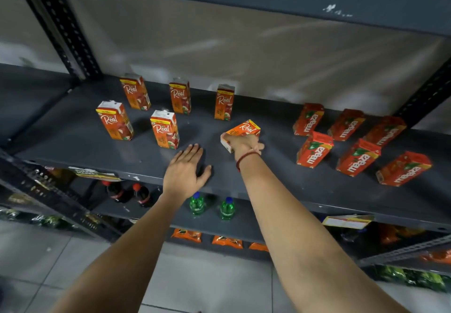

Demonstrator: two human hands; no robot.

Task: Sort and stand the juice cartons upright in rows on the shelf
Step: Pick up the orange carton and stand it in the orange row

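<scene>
On the dark grey shelf [73,137], several orange Real cartons [162,129] stand upright in two rows at the left. Several red Maaza cartons [314,149] stand in two rows at the right. One more Real carton [245,128] lies tilted on its side in the middle, and my right hand [244,143] grips its near end. My left hand [186,173] rests flat on the shelf's front part, fingers spread, holding nothing, just in front of the nearest Real carton.
A shelf board runs overhead, and slotted uprights [61,24] stand at the back left and right. The lower shelf holds cola bottles [117,190] and green bottles [196,202]. Orange snack packs [186,235] sit further down.
</scene>
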